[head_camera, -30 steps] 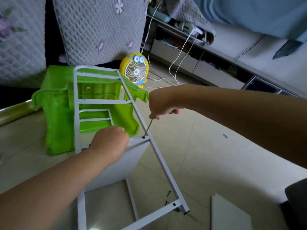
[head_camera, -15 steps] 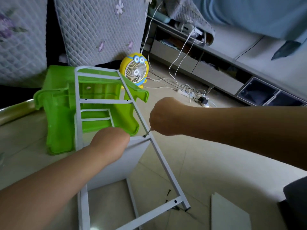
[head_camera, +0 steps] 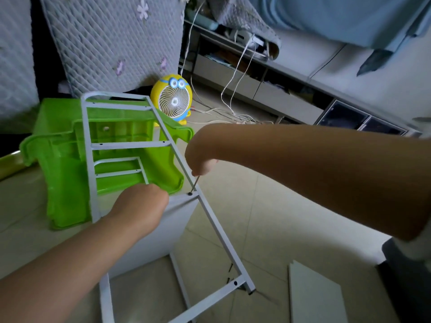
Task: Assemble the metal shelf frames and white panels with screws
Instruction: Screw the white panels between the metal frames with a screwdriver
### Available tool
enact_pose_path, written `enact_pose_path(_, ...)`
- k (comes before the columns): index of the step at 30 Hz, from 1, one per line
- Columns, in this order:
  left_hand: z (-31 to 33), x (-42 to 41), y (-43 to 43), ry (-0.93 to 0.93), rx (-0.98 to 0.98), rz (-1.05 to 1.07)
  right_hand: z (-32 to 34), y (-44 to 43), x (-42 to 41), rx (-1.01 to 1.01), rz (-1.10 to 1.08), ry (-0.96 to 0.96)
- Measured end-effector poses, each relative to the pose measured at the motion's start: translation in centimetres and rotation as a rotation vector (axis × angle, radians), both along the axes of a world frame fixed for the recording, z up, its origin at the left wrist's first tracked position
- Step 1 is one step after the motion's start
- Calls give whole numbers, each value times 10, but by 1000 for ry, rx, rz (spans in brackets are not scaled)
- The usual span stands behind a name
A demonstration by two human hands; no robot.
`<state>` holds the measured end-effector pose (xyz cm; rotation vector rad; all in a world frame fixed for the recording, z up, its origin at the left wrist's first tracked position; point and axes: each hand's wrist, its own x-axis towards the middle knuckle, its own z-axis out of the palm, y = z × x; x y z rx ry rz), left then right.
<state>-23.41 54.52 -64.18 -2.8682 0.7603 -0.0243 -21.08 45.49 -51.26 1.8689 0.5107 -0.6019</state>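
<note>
The fingers of the left hand (head_camera: 142,203) are hidden behind its own back, so the grip on the white panel (head_camera: 163,229) cannot be judged. The tool (head_camera: 194,184) is mostly concealed inside the right hand (head_camera: 200,155); only its thin shaft is seen. The screw (head_camera: 190,193) at its tip is too small to be read. The metal frame (head_camera: 210,217) is cut off at the bottom edge. A second panel (head_camera: 314,297) at lower right is likewise cropped.

White frame (head_camera: 211,220), green stool (head_camera: 63,173)
</note>
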Motion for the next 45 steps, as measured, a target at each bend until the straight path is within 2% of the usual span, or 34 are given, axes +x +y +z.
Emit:
enact_pose_path(3, 2, -1, -1, 4, -12, 22, -4, -6, -2, 70, -30, -44)
enact_pose_path(8, 5, -3, 2, 33, 2, 71, -1, -34, -18, 313, -142, -180)
enact_pose_path(11, 13, -7, -2, 57, 6, 113, -1, -61, -25, 536, -232, -212)
enact_pose_path(13, 17, -11, -6, 49, 18, 118, -11, -89, -31, 772, -306, -275)
enact_pose_path(16, 23, -19, -12, 24, 70, 117, -55, -139, -47, 1068, -536, -314)
enact_pose_path(19, 21, -25, -22, -61, 68, 110, -134, -191, -67, 1163, -723, -364)
enact_pose_path(23, 10, -18, -34, -262, -94, -76, -242, -245, -103, 1123, -909, -537)
enact_pose_path(25, 2, -11, -41, -255, -199, -155, -284, -260, -125, 1067, -977, -542)
enact_pose_path(28, -6, -7, -52, -234, -220, -234, -323, -269, -154, 1024, -1039, -593)
enact_pose_path(31, -17, -5, -53, -226, -207, -284, -341, -274, -169, 1034, -1078, -668)
enact_pose_path(36, -28, -9, -52, -266, -229, -255, -353, -292, -171, 1035, -1110, -617)
enact_pose_path(41, -32, -13, -54, -282, -257, -228, -360, -284, -164, 896, -1025, -588)
enact_pose_path(45, -35, -11, -52, -295, -275, -244, -363, -277, -159, 852, -1055, -591)
